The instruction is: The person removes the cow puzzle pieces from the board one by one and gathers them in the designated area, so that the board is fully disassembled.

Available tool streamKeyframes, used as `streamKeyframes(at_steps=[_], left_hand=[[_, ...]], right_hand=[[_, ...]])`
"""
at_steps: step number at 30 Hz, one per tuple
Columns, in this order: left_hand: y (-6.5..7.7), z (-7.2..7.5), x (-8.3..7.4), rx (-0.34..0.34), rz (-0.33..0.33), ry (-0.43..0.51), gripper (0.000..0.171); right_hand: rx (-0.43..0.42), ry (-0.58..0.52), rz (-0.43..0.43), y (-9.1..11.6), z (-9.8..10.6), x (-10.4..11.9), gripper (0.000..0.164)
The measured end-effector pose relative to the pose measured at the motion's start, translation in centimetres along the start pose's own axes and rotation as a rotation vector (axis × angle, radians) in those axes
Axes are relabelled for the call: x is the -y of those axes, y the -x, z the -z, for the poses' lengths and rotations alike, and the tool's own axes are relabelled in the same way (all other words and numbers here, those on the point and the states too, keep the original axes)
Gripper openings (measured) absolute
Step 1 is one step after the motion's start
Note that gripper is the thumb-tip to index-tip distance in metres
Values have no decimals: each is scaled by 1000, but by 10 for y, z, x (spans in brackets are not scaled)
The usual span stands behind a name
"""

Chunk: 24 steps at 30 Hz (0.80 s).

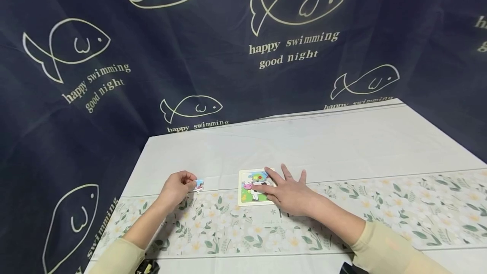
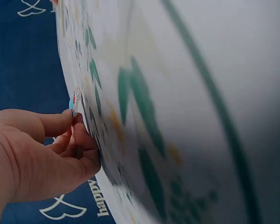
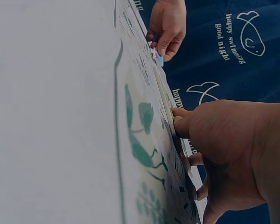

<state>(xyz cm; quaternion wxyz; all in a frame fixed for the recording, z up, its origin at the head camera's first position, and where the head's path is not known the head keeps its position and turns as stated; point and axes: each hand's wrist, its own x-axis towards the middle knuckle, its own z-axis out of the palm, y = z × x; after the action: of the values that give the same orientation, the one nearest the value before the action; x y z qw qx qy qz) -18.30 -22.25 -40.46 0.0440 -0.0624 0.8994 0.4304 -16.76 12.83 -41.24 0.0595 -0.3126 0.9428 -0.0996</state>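
Observation:
My left hand (image 1: 176, 188) pinches a small jigsaw piece (image 1: 199, 185), blue with pink and white, between thumb and fingertips, left of the puzzle. In the left wrist view the piece (image 2: 73, 103) shows edge-on, close over the cloth. A square puzzle board (image 1: 240, 190) with a pale frame and a cow picture (image 1: 255, 195) lies flat in front. At its upper left, a pale patch breaks the picture. The fingers of my right hand (image 1: 292, 195) are spread over the board's right side, covering part of the cow; its index finger reaches to the cow's head.
A white tablecloth (image 1: 304, 143) with a flowered band (image 1: 411, 206) covers the table. Behind and to the left hangs a dark blue curtain (image 1: 213, 62) with fish drawings and lettering, close to the table's far edge.

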Motion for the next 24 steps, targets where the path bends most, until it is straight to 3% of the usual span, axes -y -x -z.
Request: streamKeyframes(at_steps=[12, 24], left_hand=[[1, 15, 10, -37, 3, -85, 7], [3, 18, 11, -19, -9, -85, 8]], right_hand=[[-6, 1, 6, -1, -1, -1, 45], [-11, -14, 3, 0, -1, -1, 47]])
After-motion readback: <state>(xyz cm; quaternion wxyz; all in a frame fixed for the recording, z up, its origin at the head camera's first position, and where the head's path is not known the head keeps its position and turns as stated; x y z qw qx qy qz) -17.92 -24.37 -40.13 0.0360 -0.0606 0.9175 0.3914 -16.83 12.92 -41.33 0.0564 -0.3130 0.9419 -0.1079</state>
